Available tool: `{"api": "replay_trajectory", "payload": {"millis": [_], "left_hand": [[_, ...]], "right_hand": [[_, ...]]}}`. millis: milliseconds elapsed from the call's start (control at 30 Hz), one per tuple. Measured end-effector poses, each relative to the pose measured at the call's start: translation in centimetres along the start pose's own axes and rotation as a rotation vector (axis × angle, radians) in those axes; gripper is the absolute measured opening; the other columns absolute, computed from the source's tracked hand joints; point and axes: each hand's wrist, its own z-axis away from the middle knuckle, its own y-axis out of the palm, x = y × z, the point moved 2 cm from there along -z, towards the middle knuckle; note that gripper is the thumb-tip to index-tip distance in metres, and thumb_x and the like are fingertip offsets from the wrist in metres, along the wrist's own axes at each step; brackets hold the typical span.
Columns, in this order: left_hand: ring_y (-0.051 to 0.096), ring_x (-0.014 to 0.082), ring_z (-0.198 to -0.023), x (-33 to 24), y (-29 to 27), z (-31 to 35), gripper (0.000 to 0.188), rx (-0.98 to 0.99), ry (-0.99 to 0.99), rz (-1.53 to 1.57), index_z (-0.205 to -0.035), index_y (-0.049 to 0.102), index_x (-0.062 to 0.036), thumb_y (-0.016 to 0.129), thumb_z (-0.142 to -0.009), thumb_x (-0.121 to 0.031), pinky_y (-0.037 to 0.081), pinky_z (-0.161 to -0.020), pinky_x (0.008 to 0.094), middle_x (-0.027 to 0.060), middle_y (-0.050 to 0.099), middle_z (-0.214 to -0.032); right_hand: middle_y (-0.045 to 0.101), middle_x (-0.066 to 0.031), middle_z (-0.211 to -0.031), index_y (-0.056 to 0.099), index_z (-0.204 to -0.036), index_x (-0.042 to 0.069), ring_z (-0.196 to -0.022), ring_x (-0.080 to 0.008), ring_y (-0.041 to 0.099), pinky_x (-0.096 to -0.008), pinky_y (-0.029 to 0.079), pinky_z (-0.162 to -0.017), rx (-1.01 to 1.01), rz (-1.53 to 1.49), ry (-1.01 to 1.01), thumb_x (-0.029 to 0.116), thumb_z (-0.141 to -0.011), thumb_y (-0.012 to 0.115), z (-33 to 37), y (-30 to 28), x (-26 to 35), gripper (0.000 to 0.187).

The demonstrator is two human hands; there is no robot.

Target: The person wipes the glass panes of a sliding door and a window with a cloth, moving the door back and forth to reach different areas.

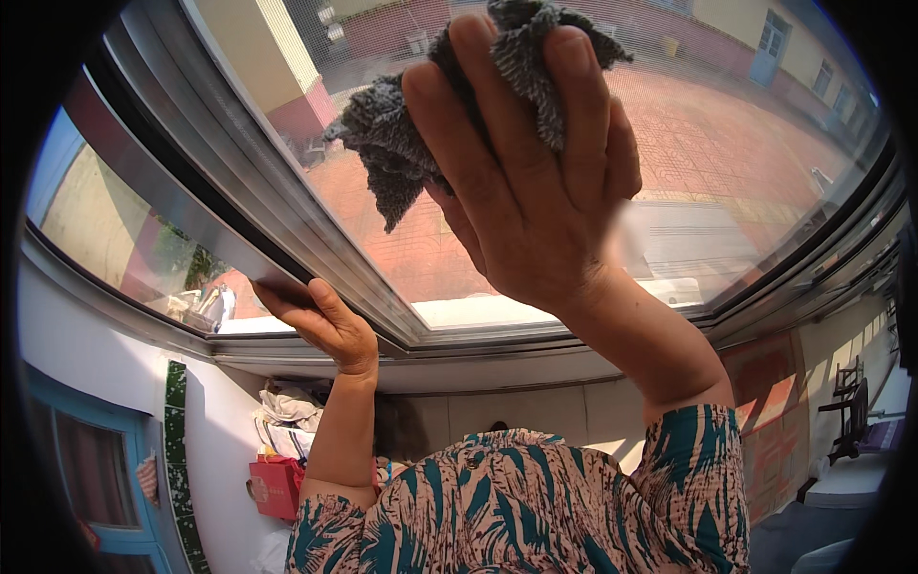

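High in the view, my right hand (535,182) presses a dark grey fluffy cloth (387,143) toward the window pane (688,143). Its fingers are bent over the cloth, which bunches out on both sides of them. My left hand (325,325) is lower and to the left, against the metal window frame (296,206). That thumb stands apart, and the other fingers reach partly out of sight behind the frame's edge. I see nothing held in the left hand.
Below the window runs its sill rail (516,340). A red box (275,486) and piled fabric (292,407) lie lower left, near a blue door (96,459). Dark chairs (846,411) stand at the right. Outside the glass spreads a reddish paved yard (335,230).
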Motion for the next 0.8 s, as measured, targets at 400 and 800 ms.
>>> {"api": "replay_trajectory", "payload": {"millis": [400, 800], "left_hand": [[0.021, 0.0265, -0.142, 0.0, 0.6, 0.0, 0.065, 0.041, -0.035, 0.076, -0.149, 0.003, 0.0035, 0.044, -0.103, -0.018, 0.017, -0.116, 0.0384, 0.0181, 0.016, -0.154], [0.028, 0.0227, -0.137, -0.4, 0.5, -0.2, 0.061, 0.019, -0.053, 0.152, -0.150, 0.008, 0.0011, 0.044, -0.103, -0.014, 0.021, -0.115, 0.0359, 0.0155, 0.025, -0.150]], "right_hand": [[0.055, 0.0013, -0.133, 0.066, -0.101, 0.021, -0.147, -0.0160, 0.017, -0.0452, -0.004, -0.119, 0.644, -0.355, -0.670, 0.027, -0.091, 0.047, 22.2, -0.6, 7.3, 0.023], [0.049, -0.0208, -0.136, 0.034, -0.142, -0.005, -0.126, -0.0318, 0.049, -0.0422, 0.039, -0.105, -0.094, 0.064, 0.260, 0.015, -0.101, 0.044, 6.5, -7.8, -15.1, 0.047]]}}
